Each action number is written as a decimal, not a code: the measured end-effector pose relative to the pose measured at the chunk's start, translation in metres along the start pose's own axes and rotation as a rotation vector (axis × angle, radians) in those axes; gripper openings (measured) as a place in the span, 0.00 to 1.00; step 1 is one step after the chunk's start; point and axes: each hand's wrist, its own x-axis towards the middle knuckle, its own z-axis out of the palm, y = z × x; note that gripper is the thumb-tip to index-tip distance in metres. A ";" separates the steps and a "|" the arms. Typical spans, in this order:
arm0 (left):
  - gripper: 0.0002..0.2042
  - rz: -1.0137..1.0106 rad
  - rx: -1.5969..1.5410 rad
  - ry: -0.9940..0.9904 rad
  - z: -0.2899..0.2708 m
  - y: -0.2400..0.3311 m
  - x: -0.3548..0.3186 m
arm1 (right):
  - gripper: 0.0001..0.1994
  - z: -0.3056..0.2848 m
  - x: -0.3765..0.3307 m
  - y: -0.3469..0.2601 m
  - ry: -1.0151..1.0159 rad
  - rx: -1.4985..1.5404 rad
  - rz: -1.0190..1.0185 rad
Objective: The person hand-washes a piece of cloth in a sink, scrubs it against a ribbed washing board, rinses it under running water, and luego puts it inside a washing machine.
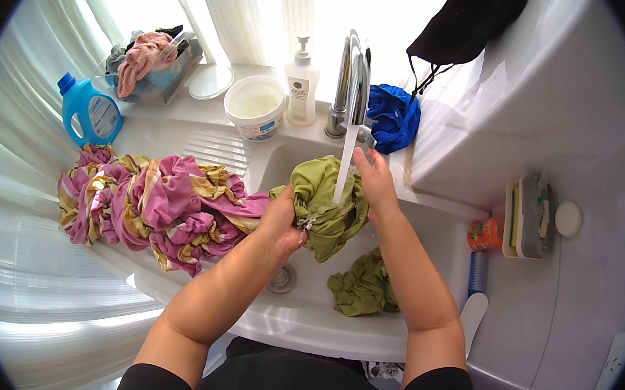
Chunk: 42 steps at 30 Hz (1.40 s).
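A bunched, wet green cloth garment is held over the sink by my left hand, its fingers closed around the cloth's left side. Running water pours from the chrome tap onto the cloth. At the cloth's upper right is my right hand, fingers stretched up close to the tap's lever; whether they touch it I cannot tell. Another green cloth piece lies crumpled in the sink; whether both pieces join is hidden. Left of my hands lies a heap of pink and yellow fabric.
Behind the sink stand a white tub, a pump bottle and a bunched blue cloth. At left are a blue detergent jug and a clear box of clothes. A brush and orange container sit at right.
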 end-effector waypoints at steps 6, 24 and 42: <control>0.16 -0.016 -0.004 0.037 0.004 0.009 0.010 | 0.34 -0.004 -0.029 0.052 -0.281 0.135 0.187; 0.17 0.285 -0.001 0.070 -0.010 0.051 -0.034 | 0.16 0.024 0.051 0.297 -0.336 -1.158 -0.169; 0.17 0.189 0.017 -0.048 -0.010 0.038 -0.025 | 0.09 -0.045 -0.005 0.167 -0.317 -0.096 1.039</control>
